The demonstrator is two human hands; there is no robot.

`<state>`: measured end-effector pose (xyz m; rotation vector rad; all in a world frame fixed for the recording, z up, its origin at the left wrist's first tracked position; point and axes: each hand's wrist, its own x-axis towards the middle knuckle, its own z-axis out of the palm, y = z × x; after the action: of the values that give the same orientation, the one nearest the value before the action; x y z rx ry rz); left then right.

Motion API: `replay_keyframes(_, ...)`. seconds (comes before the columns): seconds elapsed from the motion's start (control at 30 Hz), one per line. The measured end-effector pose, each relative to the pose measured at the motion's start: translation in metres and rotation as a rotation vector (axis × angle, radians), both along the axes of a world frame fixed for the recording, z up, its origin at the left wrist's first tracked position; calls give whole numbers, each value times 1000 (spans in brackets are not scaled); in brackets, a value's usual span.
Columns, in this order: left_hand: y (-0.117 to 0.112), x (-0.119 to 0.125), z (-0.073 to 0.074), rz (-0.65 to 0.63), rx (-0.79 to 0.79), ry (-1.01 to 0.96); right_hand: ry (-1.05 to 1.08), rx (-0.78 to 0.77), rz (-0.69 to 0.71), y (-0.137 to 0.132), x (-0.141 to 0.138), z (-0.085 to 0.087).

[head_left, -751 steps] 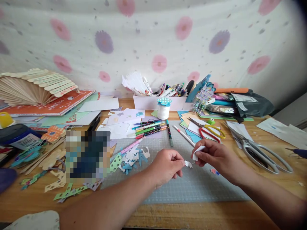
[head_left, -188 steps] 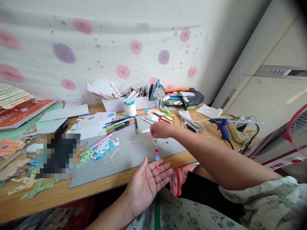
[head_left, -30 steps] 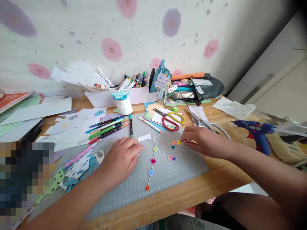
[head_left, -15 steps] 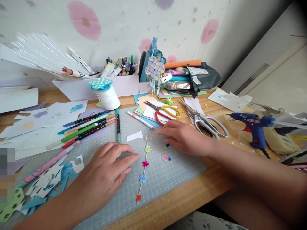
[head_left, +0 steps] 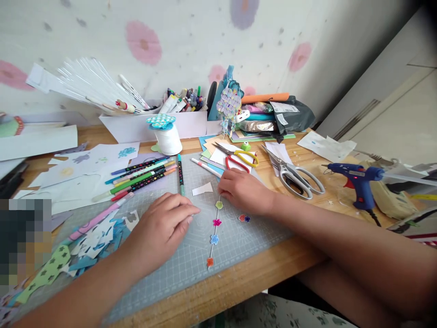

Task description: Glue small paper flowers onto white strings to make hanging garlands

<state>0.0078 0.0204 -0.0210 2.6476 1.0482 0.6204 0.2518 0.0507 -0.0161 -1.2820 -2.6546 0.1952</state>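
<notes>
A white string (head_left: 215, 230) lies on the grey cutting mat (head_left: 191, 269), with small paper flowers spaced along it: a green one (head_left: 219, 205), a magenta one (head_left: 217, 222), a blue one (head_left: 214, 239) and an orange one (head_left: 210, 262). At its upper end my right hand (head_left: 241, 191) has its fingers bent together on the string; the fingertips are partly hidden. My left hand (head_left: 167, 228) rests on the mat left of the string, fingers stretched out and holding nothing. A loose pair of flowers (head_left: 243, 218), coral and dark blue, sits below my right hand.
Colored markers (head_left: 146, 175) and paper scraps (head_left: 99, 241) lie to the left. Red-and-yellow scissors (head_left: 237, 157) and larger grey scissors (head_left: 290, 173) lie beyond my right hand. A blue glue gun (head_left: 358, 175) stands farther right. A white spool (head_left: 169, 139) stands behind the markers.
My right hand has moved left onto the string's upper end and its fingers have closed. A small dark flower beside it is now out of sight. The camera view has shifted.
</notes>
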Motion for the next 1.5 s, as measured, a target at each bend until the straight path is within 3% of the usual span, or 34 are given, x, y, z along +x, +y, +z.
replay_keyframes(0.2,4,-1,0,187,-113,-193,32,54,31,-11,-4,16)
replay_keyframes(0.33,-2,5,2,194,-419,-380,75,129,74,-22,-12,32)
replay_keyframes(0.5,-7,11,2,98,-862,-773,135,183,80,-31,-25,50)
replay_keyframes(0.7,-9,15,0,131,-1098,-939,181,190,55,-33,-36,64)
replay_keyframes(0.9,-11,17,5,126,-1060,-867,164,177,41,-33,-40,64)
replay_keyframes(1.13,-11,18,4,206,-995,-805,172,163,29,-32,-39,63)
replay_keyframes(1.5,0,9,3,309,-665,-643,246,127,15,-30,-21,63)
